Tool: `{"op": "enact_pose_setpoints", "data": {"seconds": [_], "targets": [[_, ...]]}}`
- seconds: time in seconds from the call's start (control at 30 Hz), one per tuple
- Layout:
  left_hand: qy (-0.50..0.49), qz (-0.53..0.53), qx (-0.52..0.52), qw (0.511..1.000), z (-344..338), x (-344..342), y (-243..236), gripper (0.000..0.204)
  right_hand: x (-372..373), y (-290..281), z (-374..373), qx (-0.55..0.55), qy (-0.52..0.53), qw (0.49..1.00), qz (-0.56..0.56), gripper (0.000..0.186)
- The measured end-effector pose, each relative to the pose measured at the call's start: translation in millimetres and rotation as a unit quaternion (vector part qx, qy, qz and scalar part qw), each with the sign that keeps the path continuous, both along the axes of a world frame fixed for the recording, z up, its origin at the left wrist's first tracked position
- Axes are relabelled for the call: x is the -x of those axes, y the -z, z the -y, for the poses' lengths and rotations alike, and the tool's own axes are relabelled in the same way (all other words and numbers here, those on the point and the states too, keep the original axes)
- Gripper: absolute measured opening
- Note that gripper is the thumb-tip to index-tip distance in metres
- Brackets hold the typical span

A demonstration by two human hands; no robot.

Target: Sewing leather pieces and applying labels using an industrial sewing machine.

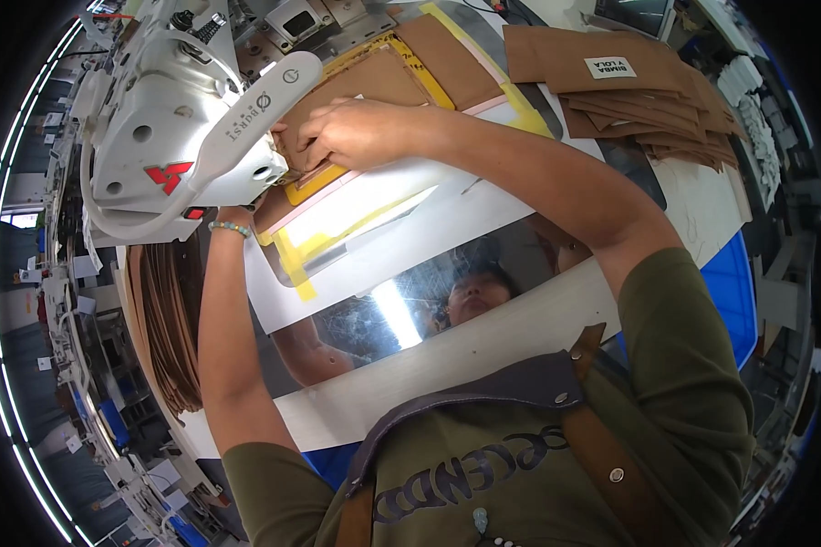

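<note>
My right hand [347, 132] rests, fingers bent and apart, on a brown panel [385, 73] set in a yellow-framed template [433, 87], beside the head of a white sewing machine [132, 137] with a long light-grey arm fitting [246, 118]. My left hand [233, 217], with a beaded bracelet at the wrist, reaches behind the machine head to the template's left side; its fingers are mostly hidden. A white sheet with yellow tape [296, 278] lies under the template.
A stack of brown pieces with a white label [639, 118] is at back right, hanging brown pieces [160, 319] at left. A reflective metal plate [351, 319] crosses the table [447, 369] near me. Blue bins [734, 283] stand below; a screen [629, 18] is behind.
</note>
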State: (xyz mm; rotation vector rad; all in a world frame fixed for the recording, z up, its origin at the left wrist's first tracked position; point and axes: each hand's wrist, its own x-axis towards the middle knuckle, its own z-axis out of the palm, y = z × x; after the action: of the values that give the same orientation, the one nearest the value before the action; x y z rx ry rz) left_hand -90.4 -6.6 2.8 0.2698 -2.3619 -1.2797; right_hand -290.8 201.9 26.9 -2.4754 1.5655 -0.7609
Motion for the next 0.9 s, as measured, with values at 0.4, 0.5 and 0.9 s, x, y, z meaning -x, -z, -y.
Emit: {"op": "enact_pose_setpoints", "data": {"seconds": [0.4, 0.5, 0.9], "targets": [[-0.11, 0.179, 0.311, 0.927, -3.4, -46.7, 18.2, 0.029, -4.3, -3.4, 8.5, -0.022, 0.063, 0.996, -0.059, 0.035], [-0.159, 0.168, 0.259, 0.938, -9.0, -63.1, 23.7, 0.032, -4.9, -1.1, 6.0, -0.019, 0.06, 0.998, -0.03, 0.035], [-0.119, 0.127, 0.192, 0.966, -103.1, -88.6, -40.5, 0.024, -8.9, -9.5, -12.5, -0.057, 0.0, 0.998, 0.008, 0.032]]}}
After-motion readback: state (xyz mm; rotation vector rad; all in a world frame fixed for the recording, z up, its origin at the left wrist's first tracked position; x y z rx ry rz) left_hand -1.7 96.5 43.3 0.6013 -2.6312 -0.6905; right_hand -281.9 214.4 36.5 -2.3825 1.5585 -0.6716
